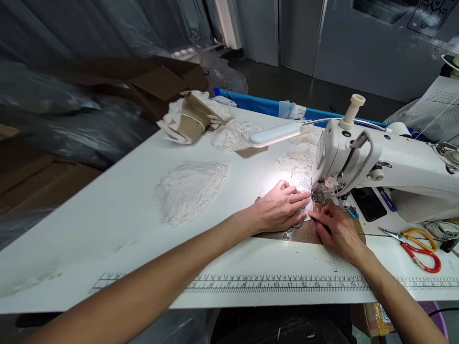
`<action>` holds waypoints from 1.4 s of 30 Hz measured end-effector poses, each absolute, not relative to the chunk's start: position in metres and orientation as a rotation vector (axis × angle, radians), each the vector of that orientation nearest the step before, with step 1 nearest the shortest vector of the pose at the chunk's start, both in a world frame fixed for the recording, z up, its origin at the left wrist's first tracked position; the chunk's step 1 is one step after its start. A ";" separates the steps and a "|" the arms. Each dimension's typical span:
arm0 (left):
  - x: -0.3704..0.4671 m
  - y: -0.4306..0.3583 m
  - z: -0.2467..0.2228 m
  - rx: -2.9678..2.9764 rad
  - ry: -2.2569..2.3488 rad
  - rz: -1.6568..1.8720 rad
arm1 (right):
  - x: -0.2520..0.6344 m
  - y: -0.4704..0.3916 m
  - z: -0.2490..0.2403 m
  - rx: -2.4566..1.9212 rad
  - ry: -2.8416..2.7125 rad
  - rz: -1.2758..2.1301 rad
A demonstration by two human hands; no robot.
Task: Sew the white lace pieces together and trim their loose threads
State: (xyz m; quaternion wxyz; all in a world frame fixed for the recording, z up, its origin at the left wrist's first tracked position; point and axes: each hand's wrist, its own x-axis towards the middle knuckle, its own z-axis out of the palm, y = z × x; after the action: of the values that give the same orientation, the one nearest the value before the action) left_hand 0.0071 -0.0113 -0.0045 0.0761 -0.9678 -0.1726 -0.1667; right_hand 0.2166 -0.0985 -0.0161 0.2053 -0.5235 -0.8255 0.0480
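White lace fabric (294, 177) lies under the lit needle area of a white sewing machine (383, 160). My left hand (279, 206) rests flat on this lace, fingers stretched toward the presser foot, pressing it to the table. Just right of it, my right hand (337, 231) has its fingers bent and closed at the near edge of the lace. The fingertips of both hands are close together in front of the needle. Beneath them is a brown plate-like patch (304, 234) on the table. The needle itself is partly hidden.
A separate lace piece (193, 191) lies left, with a tied lace bundle (190, 117) behind. A white lamp (276, 135) reaches over the table. Scissors (418, 243), a black phone (368, 203) and blue snips (353, 211) sit right. A printed ruler (276, 284) runs along the front edge.
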 end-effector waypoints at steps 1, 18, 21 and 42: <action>0.008 -0.012 -0.005 -2.876 -0.520 -0.491 | 0.217 -0.099 -0.016 -1.455 -2.301 0.127; 0.008 -0.013 -0.009 -2.905 -0.569 -0.500 | 0.218 -0.099 -0.018 -1.446 -2.280 0.148; 0.007 -0.011 -0.009 -2.946 -0.574 -0.512 | 0.218 -0.100 -0.018 -1.463 -2.282 0.155; 0.009 -0.014 -0.010 -2.840 -0.450 -0.518 | 0.220 -0.100 -0.018 -1.460 -2.365 0.130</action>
State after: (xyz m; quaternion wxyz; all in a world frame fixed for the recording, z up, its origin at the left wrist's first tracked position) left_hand 0.0093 -0.0137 -0.0102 0.1099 -0.9661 -0.1530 -0.1764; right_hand 0.2198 -0.0997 -0.0175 0.1787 -0.5163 -0.8363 0.0459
